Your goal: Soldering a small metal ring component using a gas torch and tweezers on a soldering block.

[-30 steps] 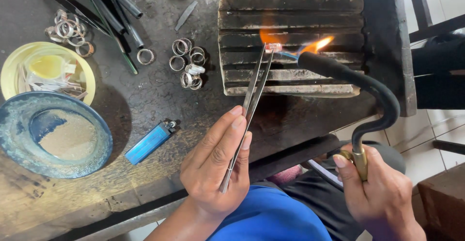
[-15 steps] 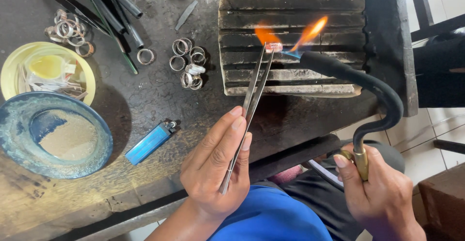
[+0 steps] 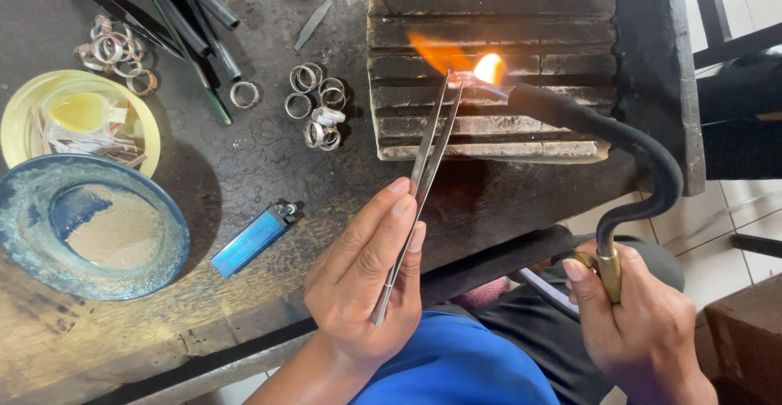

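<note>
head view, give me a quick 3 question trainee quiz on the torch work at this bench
1. True or false: the left hand holds the tweezers.
2. Which hand holds the torch? A) left B) right C) neither
3. What lies on the bench between the blue bowl and the left hand?

Key: 1 true. 2 B, the right hand grips its brass handle. 3 a blue lighter.
</note>
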